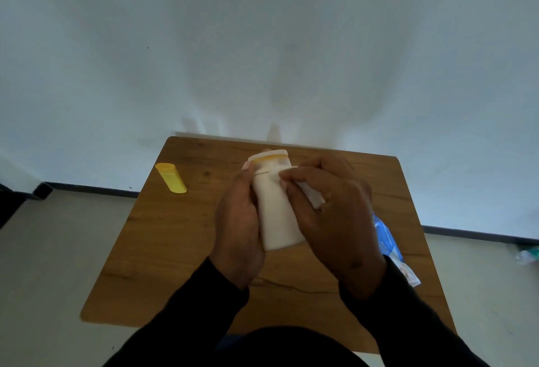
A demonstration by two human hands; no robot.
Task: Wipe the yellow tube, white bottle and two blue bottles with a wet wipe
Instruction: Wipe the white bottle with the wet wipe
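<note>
I see the left hand (237, 220) grasping the white bottle (275, 209) above the counter (163, 250) while the right hand (332, 206) pinches a wet wipe (312, 196) against it

Head-worn view, facing forward and down, close over table (180, 250)

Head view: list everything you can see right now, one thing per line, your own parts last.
table: one, brown wood, centre of view
yellow tube: one, yellow, lying at the table's far left
white bottle: one, white with a yellow band under the cap, held above the table's middle
wet wipe: one, white, against the bottle's right side
wipe pack: one, blue and white, table's right edge
blue bottles: none in view
left hand: grips the bottle
right hand: fingers pinch the wipe
</note>
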